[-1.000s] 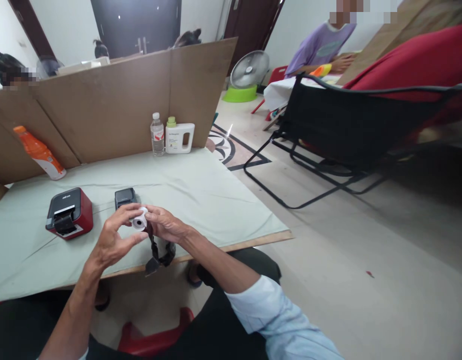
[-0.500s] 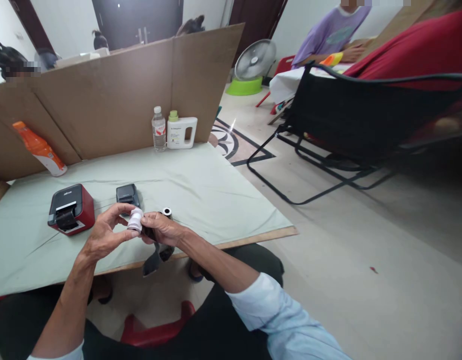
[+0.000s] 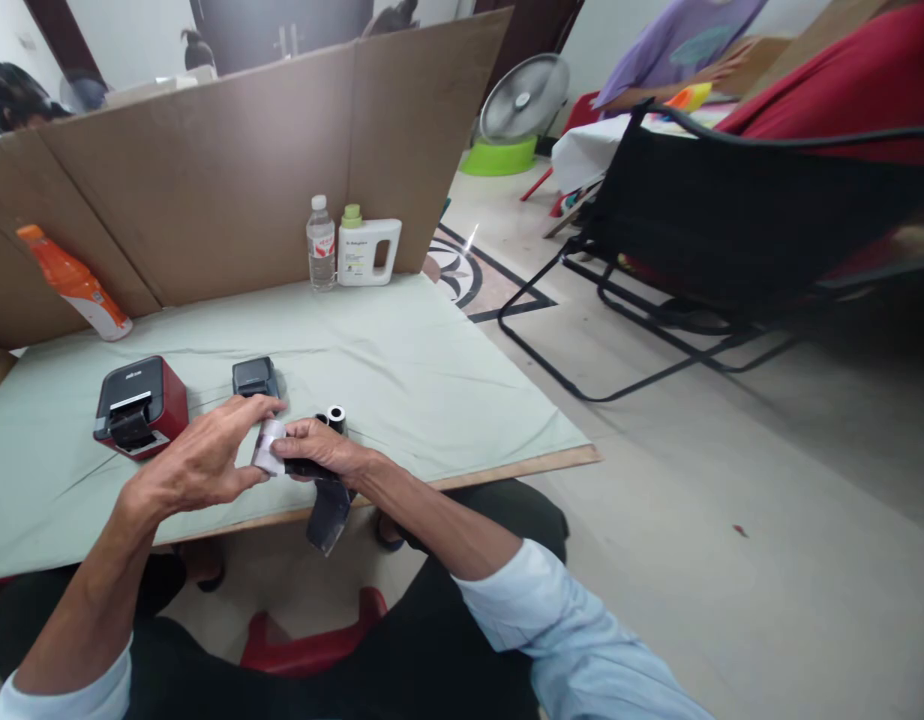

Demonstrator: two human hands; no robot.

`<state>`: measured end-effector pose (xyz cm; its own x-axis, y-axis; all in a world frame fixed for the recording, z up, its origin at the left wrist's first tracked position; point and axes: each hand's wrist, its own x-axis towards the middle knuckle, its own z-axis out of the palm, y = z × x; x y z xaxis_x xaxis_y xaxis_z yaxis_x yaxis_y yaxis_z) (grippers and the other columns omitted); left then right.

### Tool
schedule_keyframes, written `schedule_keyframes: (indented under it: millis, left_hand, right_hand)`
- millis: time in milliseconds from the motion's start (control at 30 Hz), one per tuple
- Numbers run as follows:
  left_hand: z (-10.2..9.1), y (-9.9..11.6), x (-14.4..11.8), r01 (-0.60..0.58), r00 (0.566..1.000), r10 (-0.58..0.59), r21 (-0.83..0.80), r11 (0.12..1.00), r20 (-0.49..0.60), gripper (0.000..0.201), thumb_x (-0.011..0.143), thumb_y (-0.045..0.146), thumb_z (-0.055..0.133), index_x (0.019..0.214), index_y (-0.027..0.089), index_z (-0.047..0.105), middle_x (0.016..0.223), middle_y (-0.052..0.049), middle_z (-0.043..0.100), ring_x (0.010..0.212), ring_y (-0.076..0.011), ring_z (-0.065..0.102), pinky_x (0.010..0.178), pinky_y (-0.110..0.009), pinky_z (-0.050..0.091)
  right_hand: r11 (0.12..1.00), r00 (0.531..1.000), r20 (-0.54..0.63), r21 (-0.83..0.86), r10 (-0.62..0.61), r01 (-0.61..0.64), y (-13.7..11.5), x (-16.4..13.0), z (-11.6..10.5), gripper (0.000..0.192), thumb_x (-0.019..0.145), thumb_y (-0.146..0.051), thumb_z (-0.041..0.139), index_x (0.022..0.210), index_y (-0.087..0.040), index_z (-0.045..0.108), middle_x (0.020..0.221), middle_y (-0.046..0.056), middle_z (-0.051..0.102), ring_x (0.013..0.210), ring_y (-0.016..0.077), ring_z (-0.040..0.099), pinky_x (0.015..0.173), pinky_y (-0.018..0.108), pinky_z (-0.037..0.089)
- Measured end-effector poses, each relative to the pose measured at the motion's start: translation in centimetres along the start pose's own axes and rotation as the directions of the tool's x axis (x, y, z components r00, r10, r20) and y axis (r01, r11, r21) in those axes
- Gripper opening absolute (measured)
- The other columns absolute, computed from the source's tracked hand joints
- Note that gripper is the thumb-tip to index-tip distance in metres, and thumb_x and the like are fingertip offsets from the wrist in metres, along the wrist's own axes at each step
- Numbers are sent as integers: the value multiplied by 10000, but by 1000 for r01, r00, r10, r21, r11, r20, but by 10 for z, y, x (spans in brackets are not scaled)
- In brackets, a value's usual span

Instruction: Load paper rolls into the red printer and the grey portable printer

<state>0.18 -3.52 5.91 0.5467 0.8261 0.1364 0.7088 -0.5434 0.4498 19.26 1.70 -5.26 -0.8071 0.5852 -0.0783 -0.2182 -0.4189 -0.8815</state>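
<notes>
A small white paper roll [image 3: 267, 448] is held above the near edge of the table. My left hand [image 3: 211, 455] spans it from the left, thumb at its lower end and fingers at its upper end. My right hand [image 3: 319, 448] is closed at the roll's right side, its thumb pressing on the white paper. A dark glossy strip [image 3: 329, 515] runs under my right hand and hangs down past the table edge. Just behind that hand is a black roll with a white core [image 3: 336, 418], partly hidden.
A red and black label printer [image 3: 141, 405] stands at left, with a small dark grey device [image 3: 255, 377] behind my hands. Along the cardboard partition [image 3: 244, 180] stand an orange bottle [image 3: 76, 285], a water bottle [image 3: 321, 245] and a white jug [image 3: 368, 250]. A black folding chair [image 3: 717, 220] is at right.
My left hand has turned and reaches further over the roll, which now tilts differently. The dark strip swings out longer to the right. The camera view has shifted slightly down.
</notes>
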Motion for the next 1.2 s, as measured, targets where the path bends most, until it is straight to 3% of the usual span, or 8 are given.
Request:
schedule_keyframes:
  millis: [133, 233, 433, 567, 667, 767, 1033, 1200]
  left_hand:
    - [4, 3, -2, -16, 1000, 16, 8, 1000, -7, 656, 782, 163, 750, 1412, 261, 596, 1315, -94, 682, 1229, -306, 640, 1085, -447, 525]
    - [20, -3, -4, 15, 992, -46, -251, 968, -117, 657, 797, 249, 811, 1415, 261, 589, 1252, -92, 700, 1144, -278, 672, 1022, -427, 562]
    - [59, -15, -7, -50, 939, -211, -713, 699, -273, 708, 803, 424, 860, 1412, 229, 556, 1255, -151, 686, 1131, -293, 693, 914, -386, 594]
    - [40, -11, -5, -33, 967, -119, -575, 817, -225, 719, 798, 330, 854, 1438, 239, 540, 1248, -132, 687, 1141, -284, 684, 960, -399, 584]
    - [12, -1, -2, -10, 994, -17, -253, 967, -105, 650, 776, 219, 823, 1387, 255, 606, 1287, -114, 680, 1193, -304, 653, 1048, -449, 542]
    - [-2, 7, 1, -43, 999, 43, -12, 999, -19, 614, 752, 130, 769, 1341, 259, 656, 1263, -100, 688, 1274, -342, 601, 1113, -504, 486]
    - [27, -11, -3, -86, 981, -10, -476, 875, -196, 773, 845, 345, 815, 1519, 232, 454, 1250, -130, 675, 1087, -263, 689, 948, -394, 584]
    - [4, 7, 3, -49, 999, 48, -55, 997, -11, 632, 805, 194, 793, 1401, 238, 589, 1310, -117, 668, 1270, -324, 607, 1114, -502, 491]
  right_hand:
    - [1000, 1000, -5, 5, -15, 15, 2, 0, 0, 605, 599, -680, 909, 730, -162, 624, 559, -54, 532, 475, 62, 423, 459, 200, 308]
    - [998, 1000, 11, 54, -30, 29, 4, 2, -1, 652, 567, -718, 906, 761, -160, 630, 557, -53, 532, 472, 70, 440, 464, 204, 343]
    - [976, 991, 26, 177, -134, 127, 8, 3, 0, 611, 633, -693, 889, 750, -167, 602, 537, -55, 507, 448, 64, 384, 442, 214, 313]
    - [982, 994, 8, 160, -107, 104, 7, 0, 3, 629, 607, -702, 900, 759, -162, 614, 548, -54, 513, 456, 68, 400, 450, 218, 326]
    - [996, 998, -15, 72, -57, 58, 4, -1, 4, 631, 568, -686, 925, 752, -162, 625, 566, -50, 535, 481, 74, 444, 461, 212, 335]
    - [998, 998, -30, 28, -55, 56, 3, 0, 4, 607, 587, -665, 925, 718, -164, 609, 567, -50, 534, 485, 65, 438, 458, 203, 316]
    - [986, 995, 24, 145, -92, 88, 5, 1, -2, 670, 552, -721, 916, 772, -158, 626, 544, -52, 541, 443, 65, 423, 432, 205, 336]
    - [996, 999, 1, 70, -52, 52, 5, 0, -1, 626, 581, -678, 926, 715, -159, 602, 528, -55, 532, 451, 61, 436, 436, 194, 317]
